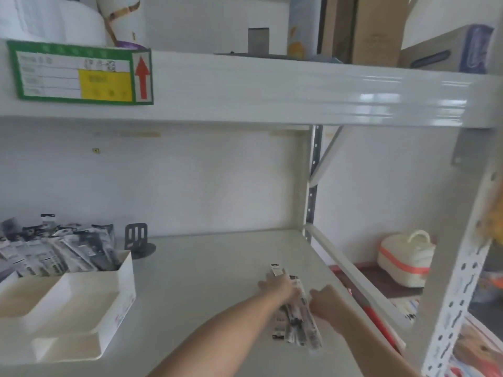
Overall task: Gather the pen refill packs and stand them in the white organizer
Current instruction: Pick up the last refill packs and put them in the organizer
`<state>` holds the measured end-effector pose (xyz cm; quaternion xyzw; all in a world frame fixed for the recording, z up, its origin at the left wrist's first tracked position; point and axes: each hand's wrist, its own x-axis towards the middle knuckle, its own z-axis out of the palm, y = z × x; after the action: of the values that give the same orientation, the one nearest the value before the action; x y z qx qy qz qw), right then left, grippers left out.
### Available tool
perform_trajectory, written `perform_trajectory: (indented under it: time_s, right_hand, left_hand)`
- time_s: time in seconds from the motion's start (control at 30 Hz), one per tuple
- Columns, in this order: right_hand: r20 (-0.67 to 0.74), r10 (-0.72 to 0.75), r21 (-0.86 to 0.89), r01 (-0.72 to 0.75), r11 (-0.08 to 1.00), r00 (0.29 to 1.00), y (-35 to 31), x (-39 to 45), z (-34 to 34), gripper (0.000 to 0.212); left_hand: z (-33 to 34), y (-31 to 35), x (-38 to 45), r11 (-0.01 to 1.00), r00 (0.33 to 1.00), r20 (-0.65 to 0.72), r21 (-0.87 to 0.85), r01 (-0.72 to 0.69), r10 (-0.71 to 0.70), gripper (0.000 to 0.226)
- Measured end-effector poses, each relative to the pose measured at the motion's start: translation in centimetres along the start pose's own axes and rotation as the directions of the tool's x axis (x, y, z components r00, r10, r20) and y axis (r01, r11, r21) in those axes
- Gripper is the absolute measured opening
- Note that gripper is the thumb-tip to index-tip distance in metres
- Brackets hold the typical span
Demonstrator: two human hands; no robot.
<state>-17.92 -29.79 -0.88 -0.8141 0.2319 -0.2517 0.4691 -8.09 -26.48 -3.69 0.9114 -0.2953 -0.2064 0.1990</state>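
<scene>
A small bunch of long, narrow black-and-white packets (298,321) lies on the white shelf board (206,281), right of centre. My left hand (277,286) rests over the far end of the bunch, fingers stretched forward. My right hand (325,299) touches the bunch's right side, fingers bent toward it; blur hides whether it grips. One packet end (276,269) sticks out beyond my left fingers.
At the left stands an open white cardboard box (81,303), and behind it a heap of similar packets (54,248). A dark metal bookend (137,239) stands by the back wall. A cream case with an orange band (405,259) sits on the neighbouring shelf, right.
</scene>
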Motion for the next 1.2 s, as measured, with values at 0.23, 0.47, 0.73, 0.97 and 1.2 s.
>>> perform_trajectory:
  time_s: [0.23, 0.47, 0.73, 0.97, 1.2]
  right_hand:
    - [-0.015, 0.543, 0.358, -0.503, 0.787, 0.839, 3.6, 0.5, 0.3, 0.023]
    - [-0.085, 0.575, 0.316, -0.525, 0.790, 0.814, 4.2, -0.4, 1.3, 0.036]
    - [-0.069, 0.647, 0.402, -0.572, 0.715, 0.760, 2.7, -1.1, 2.6, 0.038]
    - [-0.031, 0.697, 0.553, -0.568, 0.609, 0.717, 1.2, -1.9, 4.9, 0.021]
    - [-0.028, 0.493, 0.583, -0.386, 0.714, 0.869, -6.8, -2.8, 6.3, 0.017]
  left_hand:
    - [0.2, 1.2, 0.1, 0.999, 0.998, -0.054, -0.036, -0.029, 0.027, 0.051]
    - [0.5, 1.0, -1.9, 0.994, 0.997, 0.081, -0.105, 0.026, -0.017, 0.051]
    - [-0.2, -0.9, -3.8, 0.985, 0.980, 0.196, -0.175, 0.014, 0.021, 0.031]
    - [0.1, -4.3, -5.1, 0.783, 0.976, 0.205, -0.618, 0.071, 0.073, 0.030]
    - [-6.4, -7.6, -7.6, 0.466, 0.975, 0.110, -0.885, 0.006, 0.195, 0.033]
